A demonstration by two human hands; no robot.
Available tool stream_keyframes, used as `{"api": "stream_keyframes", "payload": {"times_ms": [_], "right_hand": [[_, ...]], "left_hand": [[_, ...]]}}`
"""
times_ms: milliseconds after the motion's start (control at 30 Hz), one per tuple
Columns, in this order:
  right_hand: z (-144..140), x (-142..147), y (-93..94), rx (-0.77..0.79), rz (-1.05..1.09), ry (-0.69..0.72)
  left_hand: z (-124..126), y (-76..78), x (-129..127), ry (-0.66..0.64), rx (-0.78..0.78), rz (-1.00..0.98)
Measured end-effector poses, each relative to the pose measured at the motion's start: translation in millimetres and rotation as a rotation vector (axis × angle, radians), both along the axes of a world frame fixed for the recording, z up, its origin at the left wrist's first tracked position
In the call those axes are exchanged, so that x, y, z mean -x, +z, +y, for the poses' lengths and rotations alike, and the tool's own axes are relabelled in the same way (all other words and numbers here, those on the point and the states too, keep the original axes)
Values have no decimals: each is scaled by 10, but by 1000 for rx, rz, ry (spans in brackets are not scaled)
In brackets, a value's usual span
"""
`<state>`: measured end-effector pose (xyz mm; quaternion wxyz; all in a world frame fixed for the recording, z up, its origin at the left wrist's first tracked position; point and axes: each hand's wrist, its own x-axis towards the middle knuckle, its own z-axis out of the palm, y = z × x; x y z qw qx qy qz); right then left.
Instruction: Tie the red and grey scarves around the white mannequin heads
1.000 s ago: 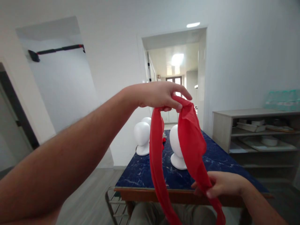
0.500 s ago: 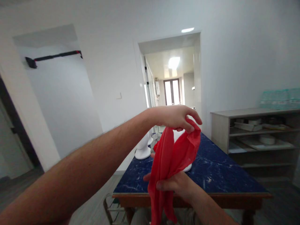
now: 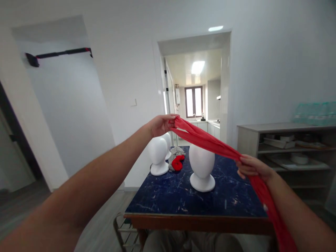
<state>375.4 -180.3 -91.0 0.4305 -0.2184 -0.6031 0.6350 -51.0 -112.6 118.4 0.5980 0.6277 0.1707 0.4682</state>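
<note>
Left hand [image 3: 160,125]: raised above the far side of the desk, fingers closed on one end of the red scarf.
Small mannequin heads [image 3: 158,155]: two white ones are seen at the back left of the desk, one partly hidden behind the other; both are bare.
Cloth bundle [image 3: 177,159]: a grey and red heap is laid just beside the small heads; what it is made up of cannot be told at this distance.
Red scarf [image 3: 210,141]: gathered into a narrow band and held taut in the air between the two hands, slanting down over the desk, its loose tail hanging past the right wrist.
Large mannequin head [image 3: 202,167]: stood near the middle of the desk [image 3: 168,201], directly under the scarf but not touched by it.
Right hand [image 3: 252,168]: closed around the scarf lower down, at the right edge of the desk.
Progress: the scarf is judged stretched out and ready; nothing is yet wrapped or laid on any head.
Writing: no brand, label or text can be read.
</note>
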Motion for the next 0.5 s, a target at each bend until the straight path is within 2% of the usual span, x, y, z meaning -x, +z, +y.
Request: {"api": "stream_keyframes", "payload": {"times_ms": [100,200,267,367,433,500], "right_hand": [[297,-147,353,-20,231,-156],[637,-4,607,-5,429,-273],[892,138,684,49,484,-334],[1268,321,631,217,490,-439],[1473,420,479,311,460,-484],[1615,513,252,377,415,-500]], "left_hand": [[359,-160,-57,16,63,-123],[686,-339,-250,98,119,-290],[878,-465,-388,135,171,-354],[1132,-675,-529,204,251,-439],[1273,-856,-570,278,322,-501],[1376,-1092,-581,356,404,-545]]}}
